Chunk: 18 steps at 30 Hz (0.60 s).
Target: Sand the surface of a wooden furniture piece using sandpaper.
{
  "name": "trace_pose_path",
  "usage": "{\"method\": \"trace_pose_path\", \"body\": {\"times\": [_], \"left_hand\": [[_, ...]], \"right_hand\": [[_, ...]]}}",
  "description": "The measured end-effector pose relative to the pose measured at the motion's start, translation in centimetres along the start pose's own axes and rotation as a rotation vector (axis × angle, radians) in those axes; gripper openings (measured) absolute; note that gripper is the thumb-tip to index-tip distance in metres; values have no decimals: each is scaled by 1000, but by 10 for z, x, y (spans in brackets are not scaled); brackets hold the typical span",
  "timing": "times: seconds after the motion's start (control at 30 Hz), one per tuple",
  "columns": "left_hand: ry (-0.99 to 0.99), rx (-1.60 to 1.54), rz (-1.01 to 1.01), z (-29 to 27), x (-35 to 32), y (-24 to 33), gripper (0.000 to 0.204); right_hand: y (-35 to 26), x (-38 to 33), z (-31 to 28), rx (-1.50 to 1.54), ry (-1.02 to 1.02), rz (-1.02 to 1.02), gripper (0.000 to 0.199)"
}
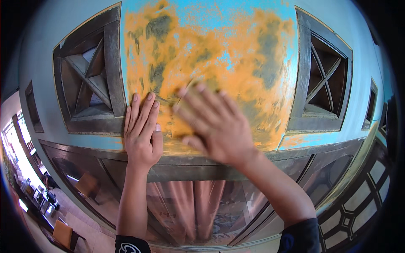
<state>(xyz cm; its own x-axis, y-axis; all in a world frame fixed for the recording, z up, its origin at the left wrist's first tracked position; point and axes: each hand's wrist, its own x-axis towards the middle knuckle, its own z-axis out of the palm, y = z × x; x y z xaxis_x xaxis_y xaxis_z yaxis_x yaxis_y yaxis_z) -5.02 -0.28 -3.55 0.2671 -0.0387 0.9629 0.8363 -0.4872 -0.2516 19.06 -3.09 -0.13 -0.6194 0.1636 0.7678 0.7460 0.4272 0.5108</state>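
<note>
Wall panel (211, 50) fills the frame: blue paint worn through to orange-ochre with dark patches, set between two wooden vents with crossed slats, left vent (90, 80) and right vent (325, 80). Below it runs a grey wooden beam (190, 166) over glass panes; pink curtain (190, 206) visible through the glass.

Left hand (142, 130): flat on the panel, palm down, fingers extended and held close together, pointing up. Holds nothing, just braced against the surface at the panel's lower left, next to the left vent's frame.

Right hand (213, 126): motion-blurred, fingers spread and pressed onto a tan sanding pad (182, 114) lying flat against the wall. Not a pinch; looks like palm and fingers bear down on it. Pad is mostly hidden under the hand, only its left edge and upper corner show.

Key geometry: pad sits directly under the right hand, between the two hands, just right of the left thumb, close but I can't tell if touching. Visible edge suggests the long axis runs roughly vertical, tilted slightly right at the top. Right fingers point up-left across it. Right hand owns the pad; left is nearer the frame edge only.

Remaining blue is mostly along the top and a strip at lower right (312, 139).
</note>
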Motion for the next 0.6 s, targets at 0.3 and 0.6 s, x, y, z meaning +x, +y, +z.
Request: {"method": "trace_pose_path", "body": {"times": [0.3, 0.6], "left_hand": [[-13, -5, -19, -2, -3, 1, 48], [-64, -44, -28, -4, 3, 3, 49]], "right_hand": [[-17, -15, 9, -12, -24, -12, 69], [-34, -29, 20, 4, -104, -61, 71]]}}
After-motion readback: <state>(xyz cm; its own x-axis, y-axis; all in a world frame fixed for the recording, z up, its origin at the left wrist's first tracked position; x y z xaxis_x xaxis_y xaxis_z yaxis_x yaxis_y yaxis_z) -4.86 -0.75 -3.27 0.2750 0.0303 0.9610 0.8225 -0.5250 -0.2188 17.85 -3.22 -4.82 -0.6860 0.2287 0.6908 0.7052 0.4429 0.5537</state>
